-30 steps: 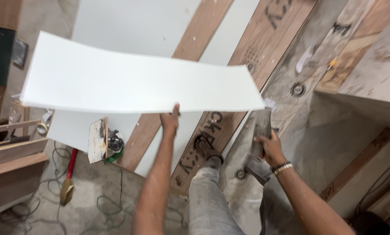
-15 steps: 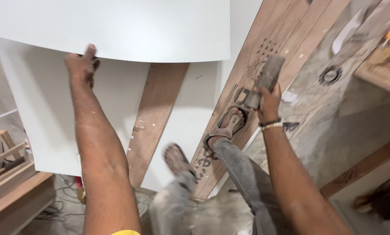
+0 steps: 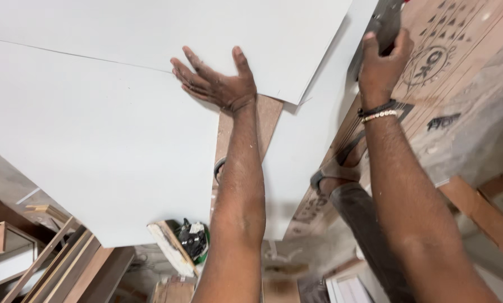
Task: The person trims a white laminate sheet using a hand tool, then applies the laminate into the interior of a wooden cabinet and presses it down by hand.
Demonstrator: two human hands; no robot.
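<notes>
White laminate sheet (image 3: 122,33), thin and smooth, lies over a second white sheet (image 3: 83,151) with its corner above bare plywood (image 3: 459,73), the left hand (image 3: 218,84) spread flat at its edge while the right hand (image 3: 380,62) grips a grey block (image 3: 383,22) over a cluttered, dusty workshop floor (image 3: 296,252).

Large white sheet (image 3: 206,33), thin, overlapping second white sheet (image 3: 94,146) beneath. Grey hand tool (image 3: 383,25), upright, top right.
</notes>
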